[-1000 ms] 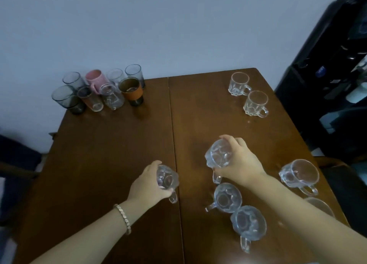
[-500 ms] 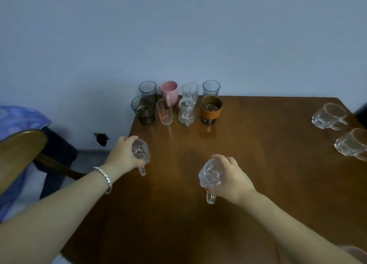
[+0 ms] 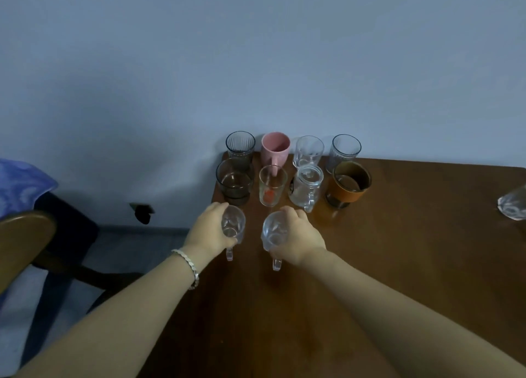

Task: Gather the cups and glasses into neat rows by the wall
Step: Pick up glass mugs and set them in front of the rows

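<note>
Left hand (image 3: 209,231) clamped on clear dimpled glass mug (image 3: 233,227), handle toward camera. Right hand (image 3: 299,239) clamped on matching mug (image 3: 271,232). Both just before two rows of glasses (image 3: 270,185) by wall (image 3: 256,64), at table (image 3: 398,264) corner. No legible writing.

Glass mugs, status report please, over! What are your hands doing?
Left hand gripping one clear mug, right hand gripping another mug. Both just short of the two rows by the wall. Nothing in the way.

Six glasses (image 3: 240,147), one pink mug (image 3: 275,150), four clear handled mugs (image 3: 233,227), one jar mug (image 3: 306,187).
</note>
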Action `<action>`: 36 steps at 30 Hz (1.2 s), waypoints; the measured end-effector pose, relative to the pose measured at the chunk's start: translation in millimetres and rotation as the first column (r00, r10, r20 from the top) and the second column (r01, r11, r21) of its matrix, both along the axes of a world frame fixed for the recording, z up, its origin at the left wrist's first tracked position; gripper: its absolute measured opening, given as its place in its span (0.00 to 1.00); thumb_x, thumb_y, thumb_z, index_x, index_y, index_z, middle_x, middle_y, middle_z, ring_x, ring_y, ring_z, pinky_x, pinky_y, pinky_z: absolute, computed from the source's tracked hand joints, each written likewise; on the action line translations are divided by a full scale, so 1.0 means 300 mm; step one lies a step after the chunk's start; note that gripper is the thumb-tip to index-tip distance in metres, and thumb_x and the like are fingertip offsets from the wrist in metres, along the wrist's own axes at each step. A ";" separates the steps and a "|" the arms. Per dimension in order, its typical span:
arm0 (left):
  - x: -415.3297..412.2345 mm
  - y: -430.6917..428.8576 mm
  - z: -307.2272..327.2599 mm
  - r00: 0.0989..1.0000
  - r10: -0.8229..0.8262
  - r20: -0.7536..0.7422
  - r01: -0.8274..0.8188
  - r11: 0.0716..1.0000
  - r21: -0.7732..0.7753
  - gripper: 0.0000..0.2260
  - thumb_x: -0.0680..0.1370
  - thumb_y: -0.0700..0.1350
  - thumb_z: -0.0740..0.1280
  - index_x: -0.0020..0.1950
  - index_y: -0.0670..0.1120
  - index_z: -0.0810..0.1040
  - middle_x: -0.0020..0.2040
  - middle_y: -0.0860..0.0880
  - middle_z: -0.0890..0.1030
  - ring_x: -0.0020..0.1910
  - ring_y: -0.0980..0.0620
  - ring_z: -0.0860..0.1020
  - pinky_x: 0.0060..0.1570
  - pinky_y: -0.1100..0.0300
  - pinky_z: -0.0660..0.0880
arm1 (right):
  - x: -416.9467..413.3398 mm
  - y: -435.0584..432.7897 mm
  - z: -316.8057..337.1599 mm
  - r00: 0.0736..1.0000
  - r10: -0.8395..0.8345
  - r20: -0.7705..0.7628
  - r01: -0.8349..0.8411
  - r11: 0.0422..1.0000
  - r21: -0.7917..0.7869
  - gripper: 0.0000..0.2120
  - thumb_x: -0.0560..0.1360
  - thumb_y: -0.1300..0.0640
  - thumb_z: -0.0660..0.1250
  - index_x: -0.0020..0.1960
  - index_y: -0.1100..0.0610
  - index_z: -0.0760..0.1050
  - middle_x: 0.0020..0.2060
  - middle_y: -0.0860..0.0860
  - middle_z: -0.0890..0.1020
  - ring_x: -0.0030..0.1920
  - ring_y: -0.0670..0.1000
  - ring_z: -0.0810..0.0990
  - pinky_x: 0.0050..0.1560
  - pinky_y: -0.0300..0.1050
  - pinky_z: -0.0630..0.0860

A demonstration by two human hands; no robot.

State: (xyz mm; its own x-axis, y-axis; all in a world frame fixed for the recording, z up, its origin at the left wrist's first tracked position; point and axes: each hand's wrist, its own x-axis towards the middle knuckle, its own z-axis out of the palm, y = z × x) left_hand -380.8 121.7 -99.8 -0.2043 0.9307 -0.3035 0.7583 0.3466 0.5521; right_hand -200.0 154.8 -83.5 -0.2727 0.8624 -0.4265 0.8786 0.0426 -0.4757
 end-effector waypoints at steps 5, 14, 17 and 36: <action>-0.013 0.018 -0.033 1.000 -0.013 0.015 0.012 0.999 0.041 0.38 0.70 0.39 0.75 0.76 0.44 0.60 0.76 0.48 0.62 0.73 0.46 0.65 0.69 0.56 0.66 | -0.088 0.093 -0.057 0.997 0.021 0.070 -0.022 1.000 0.006 0.43 0.66 0.53 0.76 0.73 0.53 0.56 0.66 0.54 0.67 0.63 0.59 0.73 0.60 0.53 0.76; 0.004 -0.002 -0.026 0.997 -0.023 -0.076 0.021 0.999 -0.025 0.39 0.73 0.43 0.72 0.78 0.49 0.53 0.80 0.49 0.48 0.77 0.44 0.54 0.71 0.48 0.65 | -0.007 0.028 -0.052 0.997 -0.034 -0.071 0.025 0.992 -0.127 0.52 0.68 0.51 0.76 0.77 0.56 0.43 0.77 0.53 0.54 0.74 0.56 0.63 0.71 0.52 0.67; 0.066 -0.043 0.016 0.965 -0.063 -0.256 0.065 0.998 -0.001 0.37 0.75 0.47 0.70 0.78 0.49 0.53 0.79 0.47 0.47 0.78 0.43 0.49 0.74 0.45 0.57 | 0.125 -0.047 -0.038 0.999 0.047 0.011 -0.044 0.978 -0.204 0.37 0.72 0.53 0.72 0.75 0.57 0.57 0.72 0.55 0.65 0.69 0.56 0.69 0.67 0.48 0.70; 1.387 -0.410 0.144 0.805 -0.593 0.025 0.584 0.784 -0.208 0.11 0.79 0.48 0.63 0.62 0.52 0.76 0.56 0.54 0.80 0.54 0.56 0.78 0.49 0.65 0.75 | 1.675 -0.572 0.156 0.947 -0.287 0.141 0.289 0.957 0.006 0.20 0.76 0.54 0.66 0.66 0.56 0.72 0.64 0.53 0.74 0.65 0.54 0.73 0.66 0.46 0.70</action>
State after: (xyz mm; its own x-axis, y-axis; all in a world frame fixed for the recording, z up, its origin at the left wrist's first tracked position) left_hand 35.2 -1.2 -56.6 0.3477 0.7958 -0.4958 0.8701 -0.0768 0.4869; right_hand 302.6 -16.9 -36.7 0.0495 0.8889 -0.4554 0.9098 -0.2283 -0.3467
